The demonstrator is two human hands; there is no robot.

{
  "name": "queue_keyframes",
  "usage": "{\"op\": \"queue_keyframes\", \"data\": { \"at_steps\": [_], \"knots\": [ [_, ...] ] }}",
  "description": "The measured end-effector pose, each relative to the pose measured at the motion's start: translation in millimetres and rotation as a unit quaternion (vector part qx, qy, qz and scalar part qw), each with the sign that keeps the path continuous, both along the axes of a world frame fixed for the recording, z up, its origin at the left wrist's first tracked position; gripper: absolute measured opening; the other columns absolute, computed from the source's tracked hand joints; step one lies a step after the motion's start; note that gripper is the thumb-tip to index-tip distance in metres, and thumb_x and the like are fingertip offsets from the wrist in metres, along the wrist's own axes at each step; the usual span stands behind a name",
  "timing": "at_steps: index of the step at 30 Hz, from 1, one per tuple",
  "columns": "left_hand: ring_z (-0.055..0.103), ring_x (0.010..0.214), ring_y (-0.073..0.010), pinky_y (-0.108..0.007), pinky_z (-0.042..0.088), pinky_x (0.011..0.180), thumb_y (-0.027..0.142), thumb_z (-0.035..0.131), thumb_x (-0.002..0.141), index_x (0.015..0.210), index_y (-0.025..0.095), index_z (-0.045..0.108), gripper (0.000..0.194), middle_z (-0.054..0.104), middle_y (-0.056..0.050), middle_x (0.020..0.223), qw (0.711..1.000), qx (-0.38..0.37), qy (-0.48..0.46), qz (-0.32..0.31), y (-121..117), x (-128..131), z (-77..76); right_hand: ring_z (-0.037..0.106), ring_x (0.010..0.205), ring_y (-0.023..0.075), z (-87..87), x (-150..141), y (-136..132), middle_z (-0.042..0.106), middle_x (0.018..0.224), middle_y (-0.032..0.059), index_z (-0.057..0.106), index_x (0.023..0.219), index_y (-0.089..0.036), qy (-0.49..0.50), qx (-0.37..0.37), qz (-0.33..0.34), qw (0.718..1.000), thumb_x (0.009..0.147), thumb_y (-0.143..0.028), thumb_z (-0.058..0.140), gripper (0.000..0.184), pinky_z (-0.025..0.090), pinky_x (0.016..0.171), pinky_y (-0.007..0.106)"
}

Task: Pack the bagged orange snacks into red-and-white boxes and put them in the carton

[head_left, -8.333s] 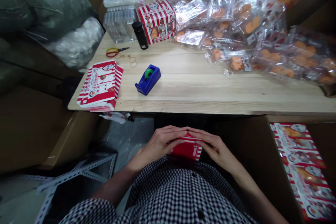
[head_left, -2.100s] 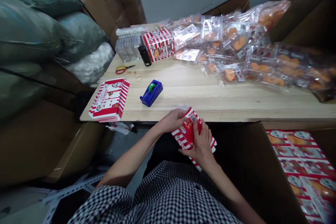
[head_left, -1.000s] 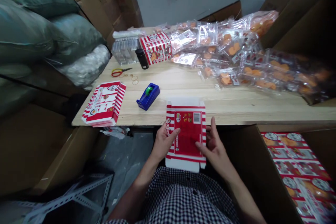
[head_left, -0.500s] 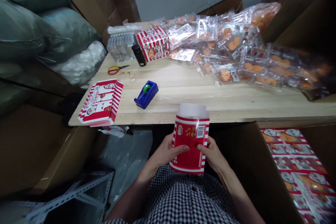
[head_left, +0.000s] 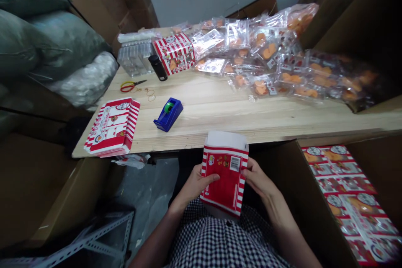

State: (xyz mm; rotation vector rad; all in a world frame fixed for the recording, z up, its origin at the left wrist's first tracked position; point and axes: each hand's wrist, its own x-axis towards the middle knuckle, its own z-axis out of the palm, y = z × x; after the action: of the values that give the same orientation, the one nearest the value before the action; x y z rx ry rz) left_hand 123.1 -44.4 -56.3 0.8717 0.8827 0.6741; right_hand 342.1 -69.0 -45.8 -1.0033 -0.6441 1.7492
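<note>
In front of my body, past the table's front edge, I hold a red and white striped cardboard box (head_left: 223,178) with a barcode facing me and a pale flap standing up at its top. My left hand (head_left: 198,184) grips its left side, thumb lying across the printed face. At the right edge, my right hand (head_left: 259,178) pinches the box, thumb near the edge and the other fingers hidden behind. A stack of flat printed red and white cartons (head_left: 113,125) lies at the table's left end. Right of it stands a blue tape dispenser (head_left: 168,114) with a green roll.
Scissors (head_left: 132,85) and rubber bands (head_left: 150,94) lie behind the dispenser. A black bottle (head_left: 157,68) stands by a filled striped box (head_left: 175,53) and clear plastic trays (head_left: 135,58). Clear bags of orange pieces (head_left: 266,52) cover the back right. An open carton (head_left: 317,201) at right holds packed boxes (head_left: 348,188).
The box has opened out a little and tilted, its lower end now showing a pale flap. My right thumb has moved from its face to its right edge. The whole view has shifted slightly.
</note>
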Motion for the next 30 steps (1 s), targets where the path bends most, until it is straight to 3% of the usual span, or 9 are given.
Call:
{"op": "queue_keyframes", "data": {
  "at_steps": [6,11,15,19,22,27,30],
  "knots": [
    [0.072,0.098,-0.0275,-0.04,0.057,0.087,0.036,0.078,0.078,0.113,0.013,0.066,0.044,0.075,-0.013,0.112,1.0,0.006,0.003,0.017,-5,6,-0.3,0.075,0.085,0.025,-1.2,8,10,0.079,0.098,0.0091,0.076,0.106,-0.019,-0.053,0.009,-0.005,0.999,0.076,-0.037,0.083,0.036,0.058,0.085,0.04],
    [0.067,0.112,-0.0228,-0.038,0.051,0.1,0.034,0.075,0.082,0.134,0.023,0.05,0.059,0.067,-0.011,0.127,0.983,0.108,0.009,0.151,11,-1,4.7,0.075,0.083,0.0247,-14.7,4,9,0.079,0.098,0.0092,0.076,0.107,-0.019,-0.081,-0.002,0.008,0.997,0.08,-0.04,0.079,0.035,0.058,0.085,0.041],
    [0.068,0.107,-0.0213,-0.033,0.051,0.096,0.032,0.073,0.083,0.117,0.018,0.062,0.038,0.07,-0.012,0.118,0.976,0.13,0.029,0.173,25,-9,6.3,0.075,0.085,0.0248,-20.3,4,12,0.08,0.097,0.0085,0.076,0.106,-0.019,-0.074,-0.003,0.026,0.997,0.079,-0.039,0.08,0.034,0.057,0.086,0.04],
    [0.068,0.095,-0.0181,-0.029,0.052,0.088,0.032,0.072,0.084,0.117,0.02,0.065,0.036,0.073,-0.007,0.106,0.971,0.146,0.05,0.185,35,-12,2.9,0.075,0.086,0.0234,-21.6,1,25,0.08,0.098,0.0077,0.076,0.105,-0.019,-0.069,0.011,0.053,0.996,0.08,-0.037,0.08,0.032,0.057,0.087,0.038],
    [0.065,0.08,-0.0163,-0.026,0.05,0.076,0.035,0.069,0.086,0.107,0.018,0.071,0.027,0.071,-0.005,0.092,0.965,0.175,0.107,0.163,42,-16,0.0,0.075,0.085,0.0228,-21.0,-5,32,0.079,0.096,0.0077,0.075,0.105,-0.019,-0.081,0.018,0.055,0.995,0.08,-0.036,0.079,0.031,0.057,0.087,0.038],
    [0.06,0.087,-0.0181,-0.026,0.045,0.08,0.041,0.066,0.087,0.085,0.015,0.072,0.026,0.068,-0.006,0.095,0.957,0.202,0.148,0.145,49,-23,-2.9,0.073,0.091,0.0224,-16.0,-16,30,0.076,0.108,0.0054,0.058,0.134,-0.027,-0.102,0.053,-0.055,0.992,0.079,-0.035,0.08,0.061,0.059,0.086,0.039],
    [0.058,0.084,-0.0173,-0.025,0.044,0.079,0.042,0.065,0.087,0.083,0.015,0.07,0.028,0.067,-0.005,0.091,0.962,0.19,0.142,0.137,49,-23,-2.8,0.068,0.107,0.0218,-11.0,-18,29,0.071,0.121,0.0053,0.063,0.129,-0.027,-0.145,0.089,-0.098,0.981,0.083,-0.036,0.076,0.048,0.053,0.096,0.036]
  ]
}}
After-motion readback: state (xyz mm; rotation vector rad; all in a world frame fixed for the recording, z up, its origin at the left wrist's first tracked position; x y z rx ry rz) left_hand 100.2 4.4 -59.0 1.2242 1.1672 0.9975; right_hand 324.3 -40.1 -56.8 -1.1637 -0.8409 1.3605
